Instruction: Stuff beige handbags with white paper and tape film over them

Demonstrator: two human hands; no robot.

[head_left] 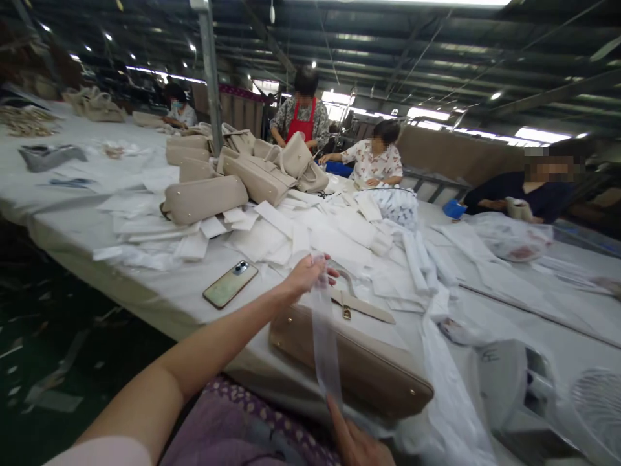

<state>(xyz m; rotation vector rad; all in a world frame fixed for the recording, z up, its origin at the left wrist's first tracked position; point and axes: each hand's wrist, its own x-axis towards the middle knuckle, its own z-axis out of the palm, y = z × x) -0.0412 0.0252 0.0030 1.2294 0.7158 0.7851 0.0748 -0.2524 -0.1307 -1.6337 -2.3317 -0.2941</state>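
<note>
A translucent plastic strip stretches between my two hands, across the front of a taupe handbag that lies at the table's near edge with its studded base toward me. My left hand is closed on the strip's upper end, above the bag. Low in the view, my right hand grips the lower end, partly cut off by the frame's bottom edge. Beside the bag's far side lies a taupe strap with a gold buckle. A phone rests left of my left hand.
White paper sheets spread over the white-covered table. Several finished handbags are heaped beyond, near a metal post. A white fan stands at right. Co-workers sit and stand across the table.
</note>
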